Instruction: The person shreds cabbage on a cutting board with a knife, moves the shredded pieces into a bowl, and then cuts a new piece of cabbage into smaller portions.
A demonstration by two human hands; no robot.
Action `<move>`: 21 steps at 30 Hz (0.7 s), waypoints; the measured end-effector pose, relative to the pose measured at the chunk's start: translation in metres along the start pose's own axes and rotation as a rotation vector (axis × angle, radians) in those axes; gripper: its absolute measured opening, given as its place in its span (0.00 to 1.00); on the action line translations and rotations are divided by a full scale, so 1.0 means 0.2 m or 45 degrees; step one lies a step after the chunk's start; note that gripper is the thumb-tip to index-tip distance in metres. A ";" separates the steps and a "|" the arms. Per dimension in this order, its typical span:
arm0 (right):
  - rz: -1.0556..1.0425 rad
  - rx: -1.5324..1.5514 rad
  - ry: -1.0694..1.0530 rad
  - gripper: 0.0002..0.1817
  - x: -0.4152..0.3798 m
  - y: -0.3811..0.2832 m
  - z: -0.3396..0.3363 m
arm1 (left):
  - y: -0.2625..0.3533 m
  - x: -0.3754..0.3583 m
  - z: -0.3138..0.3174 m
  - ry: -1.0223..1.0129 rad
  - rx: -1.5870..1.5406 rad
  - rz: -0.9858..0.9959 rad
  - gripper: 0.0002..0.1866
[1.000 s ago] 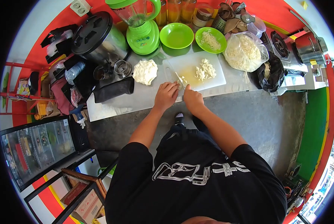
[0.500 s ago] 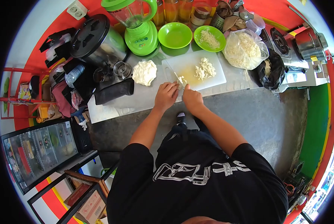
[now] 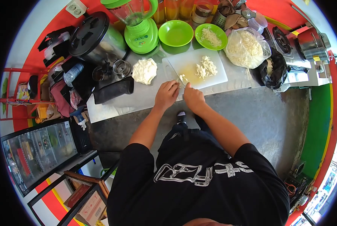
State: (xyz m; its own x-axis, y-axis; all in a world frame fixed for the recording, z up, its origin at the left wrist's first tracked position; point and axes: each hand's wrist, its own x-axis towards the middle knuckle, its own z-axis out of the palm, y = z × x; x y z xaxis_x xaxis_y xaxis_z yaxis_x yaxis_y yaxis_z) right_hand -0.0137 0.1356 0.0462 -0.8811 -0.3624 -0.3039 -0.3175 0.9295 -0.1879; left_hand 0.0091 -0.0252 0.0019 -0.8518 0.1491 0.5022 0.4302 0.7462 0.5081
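The counter (image 3: 138,98) edge runs bare leftward. The right hand (image 3: 193,98) grips a knife (image 3: 182,80); the left hand (image 3: 167,94) curls, contents unclear.

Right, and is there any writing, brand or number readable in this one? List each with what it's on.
"ko": the end of a dark brand word on the green blender; its first letters are unclear.
Black shirt: large white stylised characters, upside down here, not safely readable.
Cardboard box at lower left: print and a barcode-like patch, too small to read.
No number or sign can be read.
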 end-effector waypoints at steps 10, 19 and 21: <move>0.020 -0.058 -0.115 0.12 -0.04 -0.01 -0.08 | -0.01 0.01 0.00 0.001 -0.020 0.065 0.14; -0.041 -0.001 -0.054 0.11 0.05 0.03 -0.09 | 0.02 0.01 -0.01 -0.023 0.071 0.036 0.14; -0.073 -0.024 -0.168 0.11 0.01 0.03 -0.13 | 0.01 0.01 0.00 -0.014 0.064 0.041 0.14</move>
State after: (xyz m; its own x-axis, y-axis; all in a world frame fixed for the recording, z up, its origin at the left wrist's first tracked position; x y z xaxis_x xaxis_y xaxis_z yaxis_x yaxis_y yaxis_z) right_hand -0.0257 0.1423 0.0686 -0.8082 -0.4195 -0.4134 -0.3734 0.9078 -0.1913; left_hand 0.0090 -0.0235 0.0048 -0.8411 0.1809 0.5098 0.4424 0.7723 0.4559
